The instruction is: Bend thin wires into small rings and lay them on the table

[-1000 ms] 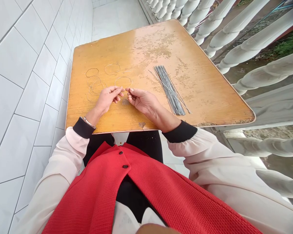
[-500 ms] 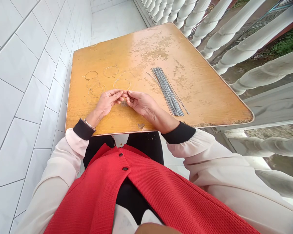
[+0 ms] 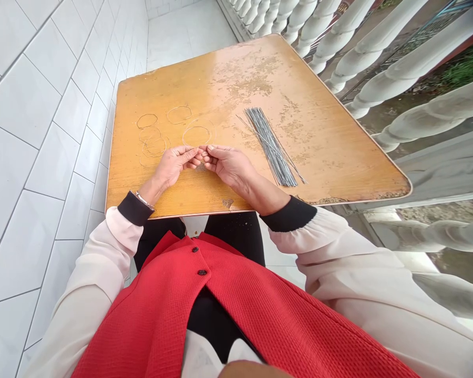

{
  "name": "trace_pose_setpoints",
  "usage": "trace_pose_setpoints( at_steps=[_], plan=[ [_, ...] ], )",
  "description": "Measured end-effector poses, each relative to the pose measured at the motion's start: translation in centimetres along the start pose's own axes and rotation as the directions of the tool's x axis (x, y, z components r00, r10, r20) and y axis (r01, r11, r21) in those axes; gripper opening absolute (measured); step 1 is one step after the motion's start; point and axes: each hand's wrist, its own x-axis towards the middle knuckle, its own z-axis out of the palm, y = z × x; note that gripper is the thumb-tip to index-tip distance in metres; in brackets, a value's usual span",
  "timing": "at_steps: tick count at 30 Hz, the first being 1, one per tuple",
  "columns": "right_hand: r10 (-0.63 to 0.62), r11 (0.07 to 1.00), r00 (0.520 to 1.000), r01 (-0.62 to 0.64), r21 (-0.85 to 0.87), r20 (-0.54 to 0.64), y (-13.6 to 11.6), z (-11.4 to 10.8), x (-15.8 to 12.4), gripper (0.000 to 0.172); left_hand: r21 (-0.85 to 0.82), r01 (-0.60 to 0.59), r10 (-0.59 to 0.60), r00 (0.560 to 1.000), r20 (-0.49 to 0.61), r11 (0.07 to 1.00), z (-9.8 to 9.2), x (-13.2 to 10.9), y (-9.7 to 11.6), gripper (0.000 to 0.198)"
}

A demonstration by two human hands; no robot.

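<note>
My left hand [image 3: 174, 165] and my right hand [image 3: 226, 165] hover low over the middle of a worn yellow-orange wooden tabletop [image 3: 173, 79], their fingertips meeting. Anything thin pinched between them is too fine to tell. Just beyond my fingertips lies a thin wire ring [image 3: 196, 135]. Further left are a wire ring [image 3: 147, 121], a wire ring [image 3: 179, 114] and a tangle of overlapping wire rings [image 3: 153, 147]. To the right of my right hand lies a bundle of straight grey wires [image 3: 270, 147].
White balusters [image 3: 378, 63] run along the table's right side, and white wall tiles [image 3: 51, 131] lie to the left. The tabletop has peeling patches and a chipped spot [image 3: 227, 202] near its front edge. My red waistcoat [image 3: 161, 315] fills the lower view.
My two hands have closed in, so the fingertips that had a small gap now meet. The view has shifted slightly.
</note>
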Motion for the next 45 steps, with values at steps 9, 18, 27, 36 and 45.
trace_pose_setpoints(
  at_steps=[9,18,27,36,45],
  plan=[
    [0.003,0.997,0.998,-0.008,-0.071,-0.061,-0.6,0.6,-0.6,0.029,0.020,0.045,-0.045,0.999,0.018,0.999,-0.2,0.0,0.1,0.019],
    [-0.220,0.844,0.970,0.137,-0.518,-0.102,-0.8,-0.4,0.2,0.010,0.200,0.064,-0.028,0.984,-0.178,0.978,-0.5,-0.2,1.1,0.017],
    [-0.404,0.178,0.911,0.170,-0.969,0.086,-0.5,-1.9,1.7,0.045,0.310,0.064,0.033,0.954,-0.298,0.948,-1.1,1.1,0.6,0.019],
    [-0.454,0.090,0.886,0.154,-0.984,0.097,0.0,-2.2,1.8,0.033,0.336,0.101,0.023,0.938,-0.345,0.937,-1.1,2.2,-0.2,0.018],
    [-0.498,0.208,0.865,0.185,-0.960,0.059,-0.5,-3.2,1.9,0.025,0.693,-0.068,0.355,0.892,-0.280,0.717,-2.4,2.4,-0.5,0.012]
  ],
)
